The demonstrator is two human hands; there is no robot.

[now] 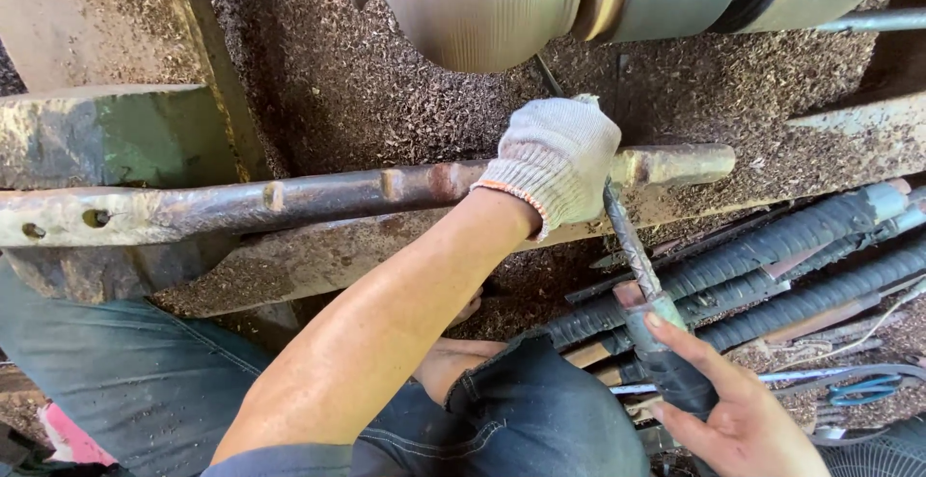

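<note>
gloved left hand (558, 161) at frame centre clamps the chisel (632, 245) onto the bar (318, 192) for steadiness; bare right hand (738, 414), lower right, grips its handle (666, 352), aiming toward the pot (473, 4) above.

We see no packages, labels, signs or screens anywhere here.
</note>
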